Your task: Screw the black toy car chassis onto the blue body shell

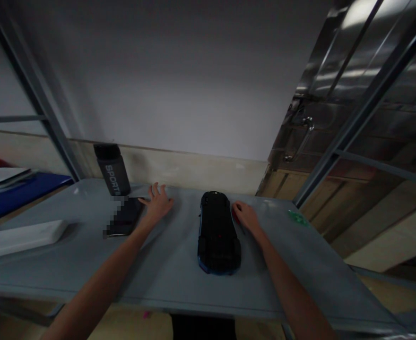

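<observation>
Risk check, front to back. Grey table point(172, 269) is smooth bare metal, so anything nudged on it would slide rather than stop.

Toy car point(218, 233), black with blue trim, lies lengthwise in the middle with its near end close to the front edge. Nothing grips it. On wheels, I'd expect a side knock or a pull toward the body to roll it off the lip.

White box point(20, 236) lies flat at the left, well apart from both hands: low concern.

Right hand point(246, 216) rests on the surface just beside the car's far right flank, fingers curled down. A small red thing point(235, 216) shows between hand and car. Can't tell whether the fingers are clamped on it or only cover it. If they slip, the knuckles go into the car.

Left hand point(158, 204) is flat and spread, holding nothing, thumb at the edge of the dark phone point(125, 217). Contact or a hair apart: can't tell. A sweep left would push the phone.

Hands are well apart, with the car between them.

Green sticker point(298, 218) at the right is flat, no hazard.

Sport bottle point(112, 170) stands upright behind the phone. It's tall and narrow, so I'd rate it the likeliest thing to tip if the left arm swings back.

Dim light and motion blur make fine contact hard to judge.
</observation>
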Tool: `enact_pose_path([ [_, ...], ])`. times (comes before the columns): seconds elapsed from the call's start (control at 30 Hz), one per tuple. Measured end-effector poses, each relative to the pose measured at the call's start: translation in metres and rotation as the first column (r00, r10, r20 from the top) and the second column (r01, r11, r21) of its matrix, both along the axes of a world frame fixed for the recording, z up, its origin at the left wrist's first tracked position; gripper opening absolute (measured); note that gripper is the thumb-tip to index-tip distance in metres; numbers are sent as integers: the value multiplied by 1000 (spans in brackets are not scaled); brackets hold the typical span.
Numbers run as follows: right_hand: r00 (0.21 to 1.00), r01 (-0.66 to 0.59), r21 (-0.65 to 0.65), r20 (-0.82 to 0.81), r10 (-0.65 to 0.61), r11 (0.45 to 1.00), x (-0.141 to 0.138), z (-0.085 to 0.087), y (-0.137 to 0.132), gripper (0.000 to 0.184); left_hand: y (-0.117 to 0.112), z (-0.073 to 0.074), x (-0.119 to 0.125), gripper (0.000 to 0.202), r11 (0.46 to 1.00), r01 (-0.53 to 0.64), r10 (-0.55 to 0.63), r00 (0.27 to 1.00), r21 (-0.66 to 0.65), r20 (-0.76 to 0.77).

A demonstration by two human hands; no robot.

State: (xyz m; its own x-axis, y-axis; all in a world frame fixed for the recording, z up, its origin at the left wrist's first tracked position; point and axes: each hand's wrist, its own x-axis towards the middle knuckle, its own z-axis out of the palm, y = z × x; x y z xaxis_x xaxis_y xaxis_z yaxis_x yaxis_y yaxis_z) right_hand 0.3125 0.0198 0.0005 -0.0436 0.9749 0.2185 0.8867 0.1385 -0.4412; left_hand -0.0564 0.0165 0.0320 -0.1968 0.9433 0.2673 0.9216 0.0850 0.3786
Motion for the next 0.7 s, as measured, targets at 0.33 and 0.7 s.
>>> enact_pose_path([
  [0.33, 999, 29, -54, 43, -27, 998, -1, -1, 1, 28, 1, -3, 5, 67, 998, 65, -66, 990, 11, 121],
  [0.7, 998, 39, -22, 42, -38, 999, 0, -2, 2, 34, 9, -22, 42, 52, 927, 356, -338, 667, 116, 664],
])
